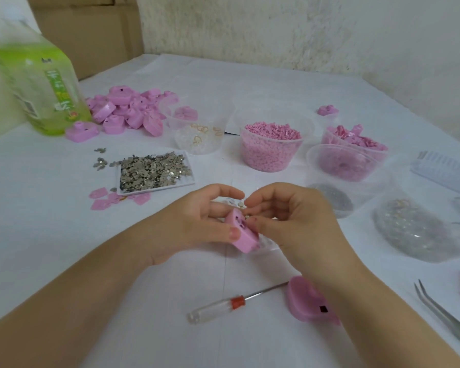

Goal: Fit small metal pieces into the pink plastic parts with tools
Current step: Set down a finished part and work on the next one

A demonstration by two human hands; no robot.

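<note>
My left hand (197, 221) grips a pink plastic part (243, 235) between thumb and fingers, just above the white table. My right hand (290, 221) pinches a small metal piece (247, 215) against the top of that part; the piece is mostly hidden by my fingertips. A white tray of small metal pieces (154, 171) lies beyond my left hand. A screwdriver (223, 305) with a clear handle lies near the front edge, beside another pink part (311, 301). Tweezers (446, 314) lie at the front right.
A pile of pink parts (128, 112) sits at the back left by a green bottle (40, 86). Clear tubs hold pink pellets (271, 147), pink bits (353, 144) and rings (199, 136). Plastic bags of small parts (414, 229) lie right. Flat pink pieces (104, 199) lie left.
</note>
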